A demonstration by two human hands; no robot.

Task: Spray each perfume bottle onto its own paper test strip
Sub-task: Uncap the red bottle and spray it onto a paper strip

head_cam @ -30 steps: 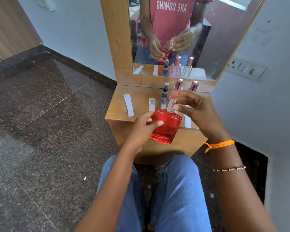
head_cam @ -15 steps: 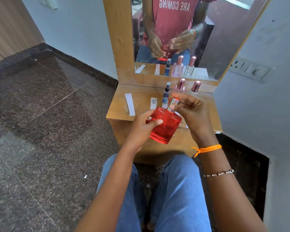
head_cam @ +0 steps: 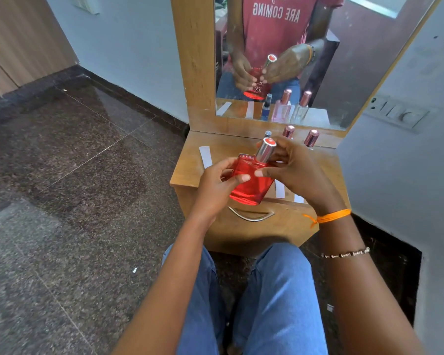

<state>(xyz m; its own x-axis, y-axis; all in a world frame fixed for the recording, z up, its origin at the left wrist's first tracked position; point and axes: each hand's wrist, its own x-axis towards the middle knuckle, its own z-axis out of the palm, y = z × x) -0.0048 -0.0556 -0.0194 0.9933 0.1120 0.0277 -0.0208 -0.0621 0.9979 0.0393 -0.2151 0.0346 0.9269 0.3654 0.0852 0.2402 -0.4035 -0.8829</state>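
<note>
Red glass fills the grip: the left hand (head_cam: 215, 185) curls round the body of the red perfume bottle (head_cam: 249, 183), and the right hand (head_cam: 295, 172) pinches its silver cap (head_cam: 265, 149), which looks seated or barely lifted. Judging by that, no spray from this bottle has happened yet. Beyond the hands, paper strips lie on the wooden dresser top (head_cam: 190, 172), one strip (head_cam: 206, 157) left of the left hand; whether any is wet cannot be told. Behind the right hand stand three capped bottles (head_cam: 312, 137).
</note>
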